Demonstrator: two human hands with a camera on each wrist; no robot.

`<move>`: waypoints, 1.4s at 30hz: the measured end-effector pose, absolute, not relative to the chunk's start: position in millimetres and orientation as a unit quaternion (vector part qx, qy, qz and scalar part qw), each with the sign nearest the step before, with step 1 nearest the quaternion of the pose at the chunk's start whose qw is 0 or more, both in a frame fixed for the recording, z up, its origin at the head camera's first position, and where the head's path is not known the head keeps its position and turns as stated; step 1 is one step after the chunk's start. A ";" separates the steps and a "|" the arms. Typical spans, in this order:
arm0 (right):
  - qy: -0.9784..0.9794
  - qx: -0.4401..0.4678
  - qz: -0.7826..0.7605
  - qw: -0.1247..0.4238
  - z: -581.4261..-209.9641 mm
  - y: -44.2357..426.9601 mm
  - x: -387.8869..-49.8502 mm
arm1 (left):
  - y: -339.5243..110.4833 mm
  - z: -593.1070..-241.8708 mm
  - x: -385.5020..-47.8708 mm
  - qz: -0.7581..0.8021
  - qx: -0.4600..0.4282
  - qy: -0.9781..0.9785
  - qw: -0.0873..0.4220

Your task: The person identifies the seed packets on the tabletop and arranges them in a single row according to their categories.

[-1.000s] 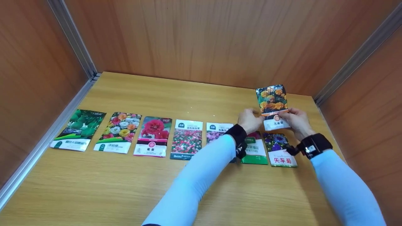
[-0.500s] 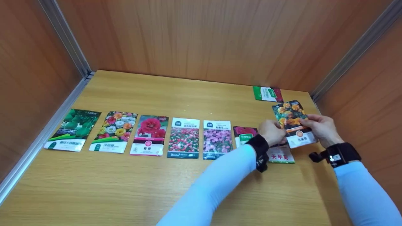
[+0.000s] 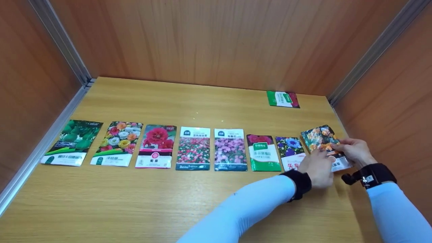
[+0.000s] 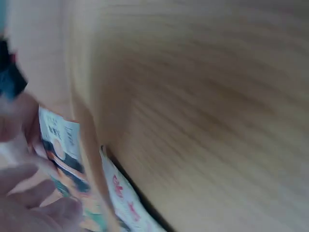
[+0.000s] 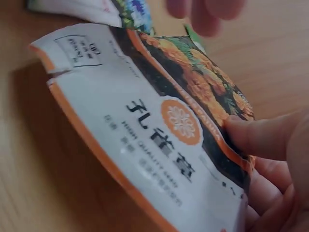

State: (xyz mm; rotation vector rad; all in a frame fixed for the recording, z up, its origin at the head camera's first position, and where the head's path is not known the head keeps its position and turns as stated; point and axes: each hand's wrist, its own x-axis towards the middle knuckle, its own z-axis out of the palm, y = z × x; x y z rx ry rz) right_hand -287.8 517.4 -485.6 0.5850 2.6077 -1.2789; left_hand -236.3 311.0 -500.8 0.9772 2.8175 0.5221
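Note:
At the right end of a row of seed packets, my right hand (image 3: 356, 152) pinches the right edge of an orange-flower seed packet (image 3: 320, 136). In the right wrist view, the thumb (image 5: 263, 137) lies over its front and the packet is tilted, its lower edge off the table. My left hand (image 3: 317, 170) is over the packet's left side in the head view, with relaxed fingers. Its fingertips (image 5: 205, 12) appear apart from the packet in the right wrist view. Beside it lies a blue-flower packet (image 3: 291, 148), partly covered by the left hand.
The row continues left with a green impatiens packet (image 3: 263, 153), a pink-flower packet (image 3: 230, 150) and several more, ending at a green-fruit packet (image 3: 72, 143). Another green packet (image 3: 282, 99) lies sideways near the back wall (image 3: 202, 40). A wood-grain wall (image 3: 398, 101) stands at right.
The orange-flower packet has moved right and down toward the row's right end, uncovering the sideways green packet. My left hand has moved right and come away from the packet's edge.

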 end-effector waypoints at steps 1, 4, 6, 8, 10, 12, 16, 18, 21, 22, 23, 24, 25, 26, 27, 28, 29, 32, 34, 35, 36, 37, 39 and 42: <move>0.883 0.191 -0.419 0.091 -487.5 517.2 -287.6 | 313.0 -501.3 -232.3 0.138 0.342 0.928 0.061; 0.901 0.183 -0.381 0.099 -491.9 517.1 -286.7 | 316.0 -502.1 -222.9 0.091 0.364 0.922 0.098; 0.909 0.182 -0.361 0.106 -493.9 518.5 -286.1 | 315.2 -502.2 -219.8 0.081 0.371 0.919 0.106; 0.915 0.182 -0.342 0.113 -495.8 520.5 -285.5 | 313.0 -503.1 -219.2 0.072 0.374 0.919 0.099; 0.925 0.173 -0.317 0.114 -497.2 522.1 -284.4 | 309.3 -503.8 -219.7 0.067 0.372 0.922 0.086; 0.939 0.160 -0.281 0.112 -497.4 522.5 -284.8 | 304.6 -504.9 -222.5 0.068 0.367 0.925 0.070; 0.965 0.146 -0.197 0.098 -492.1 518.2 -289.1 | 291.5 -505.3 -232.9 0.082 0.347 0.933 0.050; 0.971 0.144 -0.166 0.091 -487.9 513.5 -292.2 | 283.2 -504.8 -239.4 0.085 0.338 0.936 0.047; 0.976 0.137 -0.149 0.082 -483.3 504.2 -297.5 | 267.7 -501.3 -249.9 0.082 0.332 0.938 0.052; 0.978 0.131 -0.146 0.076 -482.2 500.2 -299.2 | 261.7 -499.1 -253.8 0.083 0.330 0.939 0.052; 0.979 0.123 -0.145 0.067 -481.2 496.1 -301.5 | 254.2 -496.6 -257.7 0.080 0.331 0.939 0.048; 0.981 0.115 -0.148 0.056 -480.3 491.5 -304.2 | 246.4 -493.4 -262.4 0.077 0.334 0.939 0.040; 0.981 0.109 -0.151 0.045 -478.9 486.5 -307.5 | 237.6 -489.4 -267.4 0.076 0.333 0.939 0.035; 0.982 0.103 -0.153 0.032 -477.4 481.2 -311.6 | 228.2 -484.8 -272.6 0.077 0.330 0.940 0.031; 0.983 0.099 -0.156 0.020 -475.9 475.8 -316.6 | 218.1 -479.9 -278.6 0.080 0.324 0.942 0.032; 0.983 0.095 -0.157 0.009 -474.1 470.2 -322.4 | 207.0 -474.9 -285.2 0.083 0.320 0.943 0.029; 0.983 0.092 -0.161 0.004 -472.0 464.8 -328.9 | 194.8 -470.5 -292.4 0.087 0.315 0.945 0.027; 0.984 0.079 -0.159 -0.001 -467.6 448.3 -350.8 | 155.8 -458.3 -316.4 0.113 0.280 0.953 0.037; 0.988 0.054 -0.144 0.006 -466.4 438.3 -365.9 | 126.7 -452.7 -332.4 0.124 0.257 0.958 0.028; 0.990 0.035 -0.134 0.013 -466.9 433.9 -373.0 | 112.1 -450.9 -339.7 0.128 0.247 0.960 0.023; 0.992 0.016 -0.120 0.021 -467.8 429.7 -379.6 | 98.2 -449.4 -346.2 0.130 0.236 0.963 0.018; 0.993 -0.003 -0.110 0.036 -468.3 426.0 -385.2 | 84.5 -448.8 -351.9 0.125 0.230 0.965 0.012; 0.993 -0.031 -0.094 0.069 -470.5 418.6 -395.4 | 58.9 -449.0 -359.6 0.125 0.217 0.968 0.003; 0.988 -0.043 -0.084 0.118 -472.0 407.4 -408.5 | 27.5 -452.3 -365.7 0.128 0.197 0.972 0.004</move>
